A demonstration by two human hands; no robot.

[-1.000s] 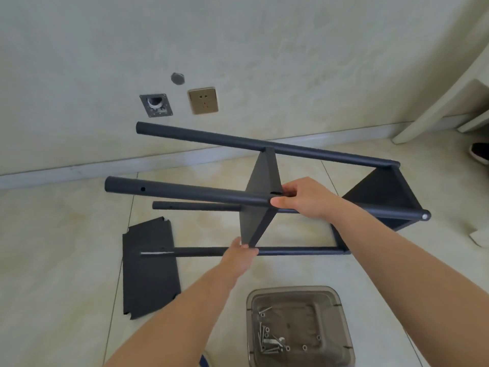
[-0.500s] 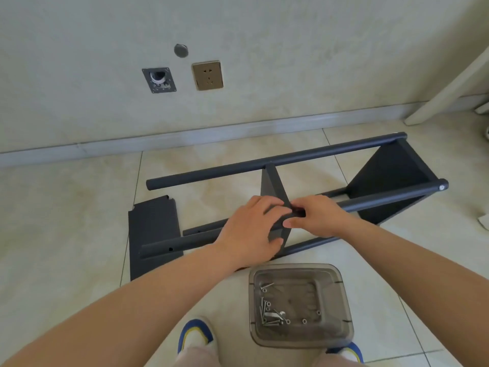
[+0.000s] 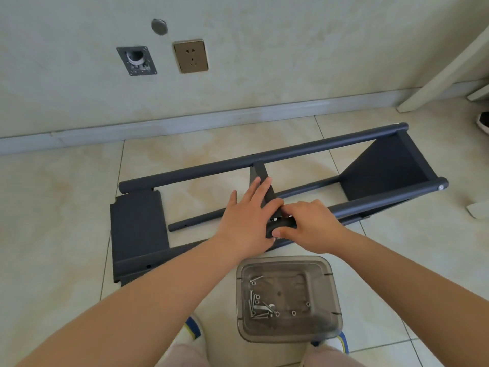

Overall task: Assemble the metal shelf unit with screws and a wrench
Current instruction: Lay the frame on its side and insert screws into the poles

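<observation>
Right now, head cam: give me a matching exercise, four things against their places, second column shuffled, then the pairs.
Things:
1. screws
2. loose shelf panel
3. left hand
4. wall socket

Places:
A. on the wall above the skirting
B. flat on the floor under the poles' left ends
C. in the clear plastic tub
D. on the middle shelf panel of the frame

Pairs: 1-C, 2-B, 3-D, 4-A

No text seems readable on anything here.
</observation>
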